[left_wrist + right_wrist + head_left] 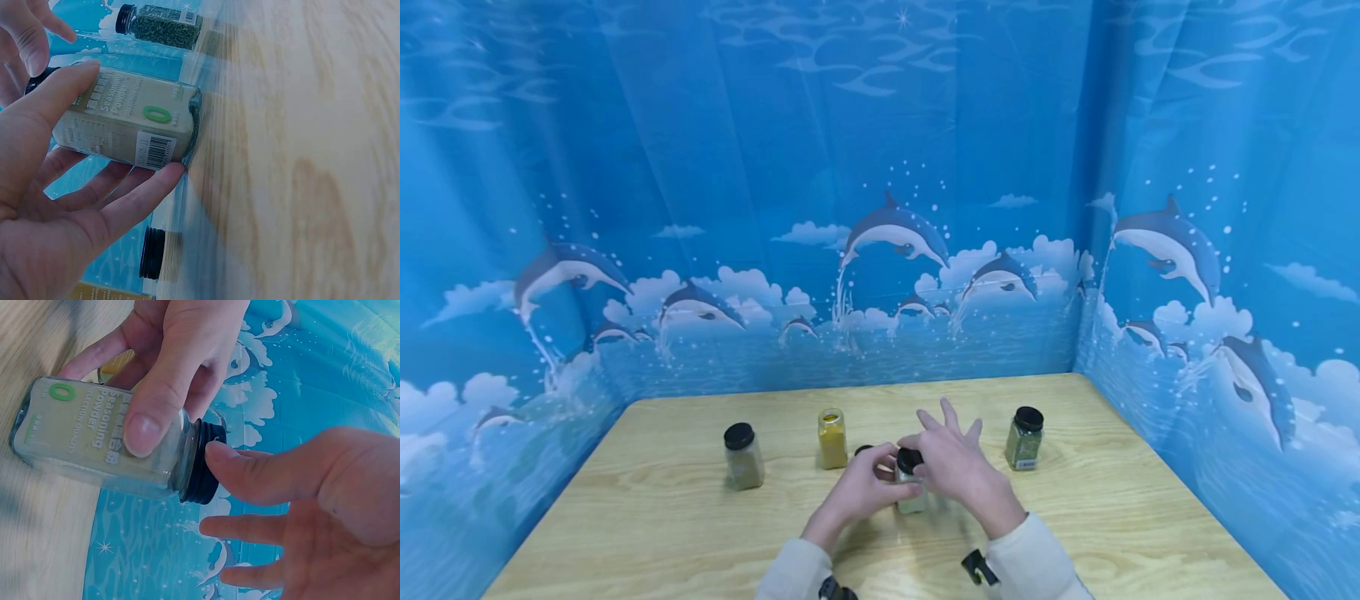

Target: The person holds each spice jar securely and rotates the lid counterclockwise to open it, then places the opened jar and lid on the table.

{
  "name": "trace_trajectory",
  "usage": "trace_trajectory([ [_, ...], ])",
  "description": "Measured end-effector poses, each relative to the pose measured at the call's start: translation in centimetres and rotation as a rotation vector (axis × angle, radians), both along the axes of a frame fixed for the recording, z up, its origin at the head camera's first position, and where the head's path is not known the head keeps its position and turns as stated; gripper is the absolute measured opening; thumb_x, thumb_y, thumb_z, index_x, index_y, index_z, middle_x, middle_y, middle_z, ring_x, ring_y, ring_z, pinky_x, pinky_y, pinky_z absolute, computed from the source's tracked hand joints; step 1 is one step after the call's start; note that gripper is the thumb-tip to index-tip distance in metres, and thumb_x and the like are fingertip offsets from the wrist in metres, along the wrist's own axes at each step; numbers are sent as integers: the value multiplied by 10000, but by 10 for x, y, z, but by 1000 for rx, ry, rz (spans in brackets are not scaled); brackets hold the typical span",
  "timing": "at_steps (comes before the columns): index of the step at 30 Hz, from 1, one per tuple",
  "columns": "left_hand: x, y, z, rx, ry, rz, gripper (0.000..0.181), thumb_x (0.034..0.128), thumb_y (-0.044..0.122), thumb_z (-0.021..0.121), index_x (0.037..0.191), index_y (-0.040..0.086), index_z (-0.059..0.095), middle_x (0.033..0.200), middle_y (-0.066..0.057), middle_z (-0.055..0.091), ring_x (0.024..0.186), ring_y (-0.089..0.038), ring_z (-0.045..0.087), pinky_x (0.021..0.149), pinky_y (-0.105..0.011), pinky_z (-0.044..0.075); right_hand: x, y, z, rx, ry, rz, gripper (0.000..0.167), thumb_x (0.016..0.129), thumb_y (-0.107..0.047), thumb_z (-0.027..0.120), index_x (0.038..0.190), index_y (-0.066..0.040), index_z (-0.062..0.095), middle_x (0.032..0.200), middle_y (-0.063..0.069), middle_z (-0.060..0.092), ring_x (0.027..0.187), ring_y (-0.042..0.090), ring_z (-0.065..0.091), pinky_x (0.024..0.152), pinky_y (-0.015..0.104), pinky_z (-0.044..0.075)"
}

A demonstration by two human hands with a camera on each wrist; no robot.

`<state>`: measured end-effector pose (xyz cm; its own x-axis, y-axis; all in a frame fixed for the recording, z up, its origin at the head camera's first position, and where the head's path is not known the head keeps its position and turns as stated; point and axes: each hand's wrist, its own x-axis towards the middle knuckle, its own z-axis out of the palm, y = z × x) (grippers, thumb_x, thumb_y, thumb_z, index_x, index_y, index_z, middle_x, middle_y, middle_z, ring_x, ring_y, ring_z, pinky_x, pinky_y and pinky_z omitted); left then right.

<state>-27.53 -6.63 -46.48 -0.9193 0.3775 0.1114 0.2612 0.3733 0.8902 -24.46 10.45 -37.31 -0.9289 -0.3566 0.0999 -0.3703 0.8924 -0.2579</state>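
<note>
Seasoning jar (pixel 912 501) is held by two hands over to the right of the yellow jar (pixel 832 442), a bit nearer to the person. Its glass sides are held by the left hand (pixel 860 490), with the thumb laid across the front and the fingers put behind, so that grip is filled by the jar. Its black cap (pixel 909 461) is pinched by the right hand (pixel 961 468) in a narrow grip, with the other fingers held out straight. Whether the jar's bottom is set on the worktop (pixel 662 533) cannot be told.

The words "Seasoning Powder" can be read in both wrist views, but are too small to be read from the head. A green ring (pixel 157 114) is shown by both wrist views too, while a barcode (pixel 155 150) is shown only by the left one.

A loose black lid (pixel 152 253) is laid just to the right of the yellow jar. It is partly hidden by the left hand in the head view, and more of it is shown by the left wrist view. A green jar (pixel 1025 438) is placed well to the right of the yellow jar. A tan jar (pixel 745 458), shown only by the head view, is placed to its left.
</note>
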Motion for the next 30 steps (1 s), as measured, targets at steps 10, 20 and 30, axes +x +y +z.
trace_trajectory([
  [10, 1, -1, -1, -2, -4, 0, 372, 834, 312, 871, 1126, 152, 707, 1151, -62, 733, 1013, -215, 714, 853, -375, 639, 2, -1, 0, 21, -5, 18, 403, 867, -121, 807, 1252, -218, 741, 1573, 209, 479, 1534, 555, 206, 1046, 933, 154],
  [20, 2, 0, -2, 30, 2, -10, 285, 837, 260, 868, 1023, 130, 697, 1104, -88, 737, 997, -223, 737, 832, -326, 646, 0, -1, -4, 92, 120, -24, 512, 837, -460, 829, 1223, -136, 741, 1579, 215, 462, 1540, 543, 200, 1056, 927, 157],
  [30, 0, 0, -1, 22, -9, -1, 288, 827, 277, 877, 1014, 153, 696, 1125, -81, 749, 1009, -226, 736, 845, -350, 646, -5, -2, -7, 144, 207, -65, 434, 781, -562, 837, 707, -153, 714, 1560, 207, 494, 1544, 532, 214, 1055, 923, 167],
])
